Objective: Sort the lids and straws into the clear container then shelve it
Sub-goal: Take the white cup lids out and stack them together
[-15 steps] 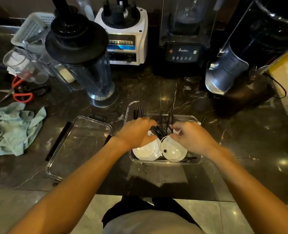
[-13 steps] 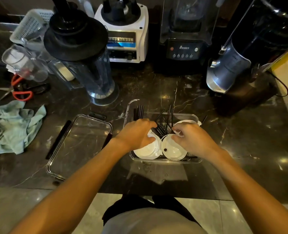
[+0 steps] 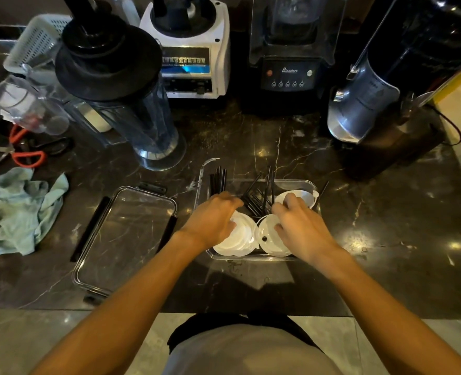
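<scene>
Head view, step in hand: both hands are down inside the clear container (image 3: 256,257), arranging its load; my reading is that this is the tidying stage, ahead of closing up and shelving.
Left hand (image 3: 210,221): palm down over the near-left white lid (image 3: 237,239), fingers bent over it and resting on it; whether they actually pinch the lid's edge I cannot tell, the hand hides it.
Right hand (image 3: 302,228): fingers (image 3: 286,203) curled down at the far-right lid (image 3: 302,197) and reaching towards the straws; a grip is not visible, so no call on that.
Doing it well: judged from here, flatten the lids into neat stacks and lay the straws lengthwise, below the rim. Several stand up and poke past the far wall; they would likely foul the container cover (image 3: 126,239) when it goes on.
Container contents: three white lids or lid stacks show, two side by side at the near wall, the middle one (image 3: 271,239) with a dark hole, one at the far-right corner. Black straws (image 3: 259,198) lie crossed in the middle and far part; a separate bunch (image 3: 218,180) leans at the far-left corner.
Container position: on the dark marble tabletop (image 3: 386,239), at its near edge, directly before the person.
Cover: clear, with black clips, flat on the tabletop just left of the container, holding nothing.
Other vessels: upturned blender jug (image 3: 148,125) behind the cover; contents not discernible.
</scene>
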Demonstrator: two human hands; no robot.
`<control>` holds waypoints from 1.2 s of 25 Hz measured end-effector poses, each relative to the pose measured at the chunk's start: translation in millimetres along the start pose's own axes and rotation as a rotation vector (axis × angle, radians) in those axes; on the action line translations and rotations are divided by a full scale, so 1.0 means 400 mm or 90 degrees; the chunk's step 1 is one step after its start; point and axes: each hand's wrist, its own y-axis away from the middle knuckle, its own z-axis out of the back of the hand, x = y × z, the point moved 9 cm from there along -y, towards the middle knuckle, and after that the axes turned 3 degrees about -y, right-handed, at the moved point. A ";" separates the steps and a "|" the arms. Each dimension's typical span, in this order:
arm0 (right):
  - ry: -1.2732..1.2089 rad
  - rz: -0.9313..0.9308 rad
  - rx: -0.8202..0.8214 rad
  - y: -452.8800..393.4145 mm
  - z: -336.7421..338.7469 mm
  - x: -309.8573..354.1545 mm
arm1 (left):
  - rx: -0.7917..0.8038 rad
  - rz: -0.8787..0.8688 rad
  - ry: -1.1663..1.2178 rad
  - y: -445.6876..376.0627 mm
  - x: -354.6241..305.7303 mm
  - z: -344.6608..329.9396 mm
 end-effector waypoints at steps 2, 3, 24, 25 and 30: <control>-0.020 -0.012 -0.029 -0.005 0.015 -0.001 | -0.017 0.014 0.019 0.005 0.007 0.008; -0.040 -0.013 -0.042 -0.008 0.026 -0.002 | -0.024 0.022 0.031 0.008 0.012 0.012; -0.661 -0.099 -0.110 -0.004 0.071 -0.041 | -0.170 0.105 0.602 0.022 0.086 0.041; -0.662 -0.101 -0.093 -0.006 0.064 -0.031 | -0.172 0.104 0.629 0.021 0.082 0.043; -0.709 -0.118 -0.052 -0.020 0.041 -0.011 | -0.133 0.166 0.835 0.030 0.078 0.029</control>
